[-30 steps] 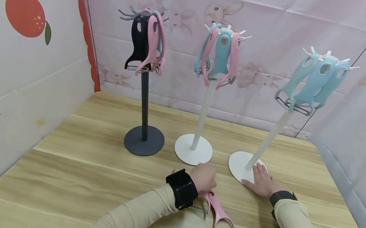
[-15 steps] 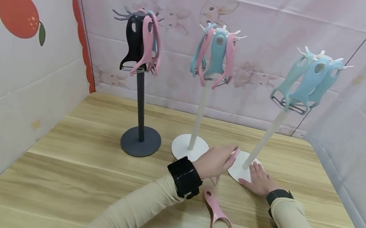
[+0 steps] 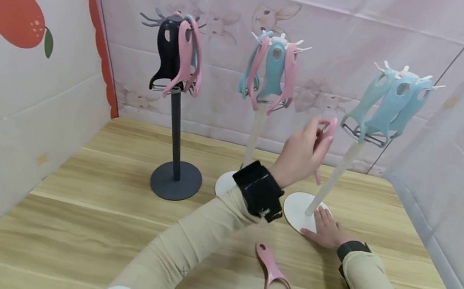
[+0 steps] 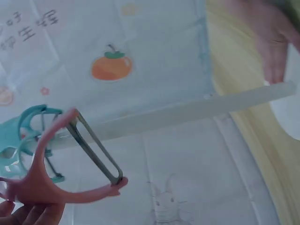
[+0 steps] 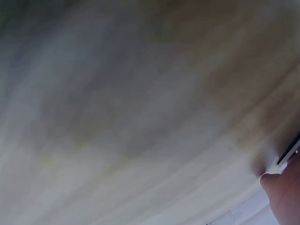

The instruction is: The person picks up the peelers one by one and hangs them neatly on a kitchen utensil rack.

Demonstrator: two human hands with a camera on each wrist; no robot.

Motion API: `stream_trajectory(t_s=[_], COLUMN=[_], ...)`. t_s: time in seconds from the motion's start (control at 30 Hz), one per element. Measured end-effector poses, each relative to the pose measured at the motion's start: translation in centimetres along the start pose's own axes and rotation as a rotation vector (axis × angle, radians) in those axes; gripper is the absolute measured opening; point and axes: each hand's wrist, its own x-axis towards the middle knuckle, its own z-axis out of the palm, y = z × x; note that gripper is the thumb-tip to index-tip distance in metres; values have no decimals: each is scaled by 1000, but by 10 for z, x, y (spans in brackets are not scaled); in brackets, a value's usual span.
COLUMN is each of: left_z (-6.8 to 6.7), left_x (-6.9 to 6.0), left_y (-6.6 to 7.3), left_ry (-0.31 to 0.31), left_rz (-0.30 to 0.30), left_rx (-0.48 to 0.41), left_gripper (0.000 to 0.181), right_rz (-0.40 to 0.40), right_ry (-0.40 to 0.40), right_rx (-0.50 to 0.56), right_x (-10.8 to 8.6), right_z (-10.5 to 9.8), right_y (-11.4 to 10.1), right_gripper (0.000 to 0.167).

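Observation:
My left hand (image 3: 303, 151) holds a pink peeler (image 4: 42, 180) by its handle, raised beside the post of the right-hand white stand (image 3: 293, 211). In the left wrist view the peeler's metal blade points away from the fingers, near the blue peelers hung on that stand. My right hand (image 3: 328, 229) rests flat on the round white base, fingers spread beside the post. A second pink peeler (image 3: 272, 274) lies on the wooden table in front. Several light blue peelers (image 3: 388, 104) hang from the right stand's hooks.
A white stand in the middle carries pink and blue peelers (image 3: 274, 70). At the left stands a dark stand (image 3: 176, 180) with a black peeler (image 3: 167, 52) and pink ones. Printed cloth walls (image 3: 37, 96) enclose the wooden table (image 3: 83, 232).
My left hand has picked up one pink peeler from the table and lifted it up and to the right, beside the right stand. My right hand stays on the base.

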Motion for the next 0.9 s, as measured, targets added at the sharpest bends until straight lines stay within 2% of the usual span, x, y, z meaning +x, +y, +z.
stream_trajectory(t_s=[0.1, 0.3, 0.43, 0.57, 0.77, 0.9], left_z=[-2, -5, -4, -3, -1, 3], left_x=[20, 62, 80, 97, 123, 132], left_y=[8, 19, 21, 22, 32, 36], left_ry=[59, 42, 60, 66, 10, -37], left_rz=[-26, -124, -155, -169, -201, -226], left_rx=[1, 54, 88, 129, 173, 205], left_gripper=[31, 33, 34, 34, 35, 36], right_rz=[-9, -12, -15, -2, 18, 19], right_ry=[-6, -9, 10, -7, -34, -27], right_rx=[-3, -6, 2, 20, 33, 34], right_x=[1, 3, 3, 2, 0, -2], right_z=[1, 4, 6, 6, 1, -1], right_y=[0, -3, -5, -3, -2, -2], right_gripper=[89, 86, 84, 88, 91, 94])
